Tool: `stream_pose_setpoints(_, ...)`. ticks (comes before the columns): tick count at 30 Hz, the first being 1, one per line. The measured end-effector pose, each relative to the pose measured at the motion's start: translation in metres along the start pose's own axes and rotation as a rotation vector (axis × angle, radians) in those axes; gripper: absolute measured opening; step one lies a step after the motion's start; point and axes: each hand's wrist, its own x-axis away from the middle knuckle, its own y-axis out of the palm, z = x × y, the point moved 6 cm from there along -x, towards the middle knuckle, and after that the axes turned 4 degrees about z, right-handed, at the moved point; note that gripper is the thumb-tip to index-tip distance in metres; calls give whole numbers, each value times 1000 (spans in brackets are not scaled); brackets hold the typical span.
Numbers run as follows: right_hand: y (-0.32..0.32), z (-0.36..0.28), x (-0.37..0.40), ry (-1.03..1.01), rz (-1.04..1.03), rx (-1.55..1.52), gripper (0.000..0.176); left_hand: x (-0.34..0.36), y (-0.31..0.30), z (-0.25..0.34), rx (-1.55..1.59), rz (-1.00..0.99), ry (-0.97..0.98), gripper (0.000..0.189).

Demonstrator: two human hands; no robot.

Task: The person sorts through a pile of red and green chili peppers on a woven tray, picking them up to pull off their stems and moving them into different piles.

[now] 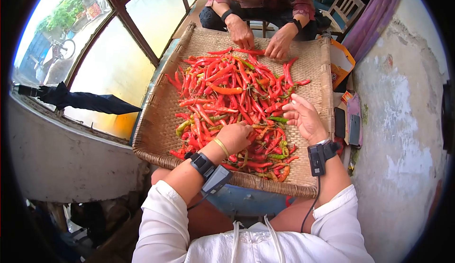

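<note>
A heap of mostly red chili peppers (222, 90), with some green and orange ones, lies in a shallow woven basket tray (303, 163). My left hand (234, 137) is down on the near part of the heap with its fingers curled together. What those fingers grip, if anything, is hidden beneath them. At the heap's right edge, my right hand (305, 118) is raised with fingers apart and slightly bent, holding nothing. Close to it lies a green chili pepper (278, 119).
Across the tray sits another person, whose two hands (279, 43) are at the far peppers. A folded black umbrella (95, 99) lies along the window ledge at left. Phones (354, 129) and an orange box (341, 63) are on the right, beside a wall (403, 135).
</note>
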Motion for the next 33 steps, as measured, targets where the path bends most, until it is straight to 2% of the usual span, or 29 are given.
stream_pose_setpoints(2,9,6,1,23,-109,67,47,4,-6,5,-46,37,16,31)
stream_pose_setpoints(4,15,11,3,42,-133,141,42,5,-10,4,-113,-40,-76,32)
stream_pose_setpoints(7,26,25,7,92,-224,423,28,5,-8,2,-161,-41,-67,35)
stream_pose_setpoints(11,37,37,15,108,-333,627,30,2,-5,1,-86,-67,-50,29)
stream_pose_setpoints(13,43,35,18,88,-363,657,31,3,-19,6,173,101,23,21)
stream_pose_setpoints(14,45,36,19,69,-387,685,32,3,-23,7,173,98,24,21)
stream_pose_setpoints(15,44,40,19,71,-382,680,32,4,-29,12,473,79,47,17)
stream_pose_setpoints(16,48,40,19,-28,-427,629,33,5,-33,16,774,57,67,13)
stream_pose_setpoints(17,51,39,20,-126,-472,578,33,4,-33,16,924,18,38,10)
stream_pose_setpoints(18,50,41,20,-125,-471,576,33,3,-33,16,924,15,37,10)
stream_pose_setpoints(20,55,46,23,-138,-578,593,32,3,-31,15,1203,6,-6,9)
stream_pose_setpoints(21,59,41,27,-180,-564,611,26,2,-32,14,1257,11,11,8)
stream_pose_setpoints(22,60,36,30,-178,-566,611,26,1,-29,14,1258,11,9,8)
stream_pose_setpoints(24,54,37,28,-18,-465,703,22,-2,-32,2,1243,282,-110,7)
stream_pose_setpoints(25,48,33,22,-37,-399,704,17,0,-37,-3,983,299,-177,12)
stream_pose_setpoints(26,42,26,16,-49,-339,690,20,0,-38,-5,983,297,-175,12)
stream_pose_setpoints(28,30,9,9,-123,-131,211,34,-2,-26,-5,576,101,-160,20)
stream_pose_setpoints(29,25,0,8,-175,-49,66,42,-1,-15,-5,427,186,17,24)
stream_pose_setpoints(30,19,-8,8,-226,33,-79,50,0,-14,-3,428,185,17,24)
stream_pose_setpoints(31,10,-7,5,-204,89,-79,58,1,-7,1,248,74,23,23)
stream_pose_setpoints(32,5,-5,4,-203,89,-79,58,2,0,3,65,-37,30,23)
stream_pose_setpoints(33,5,4,1,-110,37,55,52,2,5,1,56,-55,25,23)
